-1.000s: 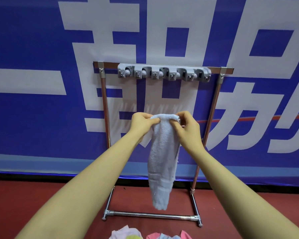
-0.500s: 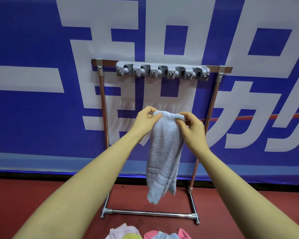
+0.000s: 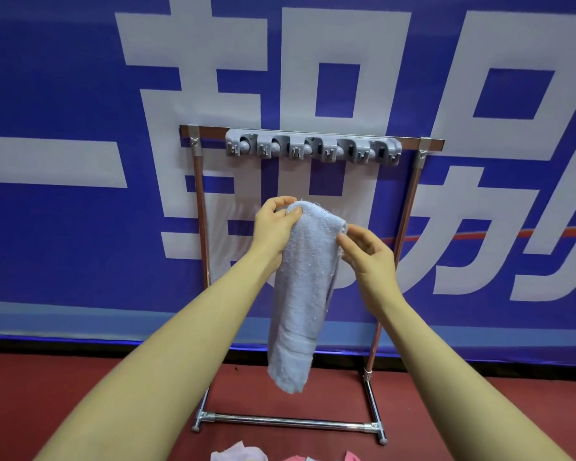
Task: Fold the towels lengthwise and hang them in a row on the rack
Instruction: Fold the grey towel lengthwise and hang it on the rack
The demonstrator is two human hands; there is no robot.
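Note:
A pale blue towel (image 3: 300, 294), folded into a narrow strip, hangs down in front of me. My left hand (image 3: 275, 227) grips its top left end with curled fingers. My right hand (image 3: 368, 252) pinches the top right edge between thumb and fingers. Behind stands the metal rack (image 3: 200, 211), with a grey clip holder (image 3: 313, 149) of several clips on its top bar. Both hands are below the holder, and no towel hangs on it.
More towels, pink (image 3: 238, 453) and darker pink (image 3: 296, 458), lie on the red floor at the bottom edge. The rack's base bar (image 3: 286, 422) runs across the floor. A blue banner with large white characters (image 3: 80, 161) fills the wall behind.
The towel's top end has risen slightly and tilted, left side higher. My right hand has slid a little down its right edge. The hanging strip looks narrower.

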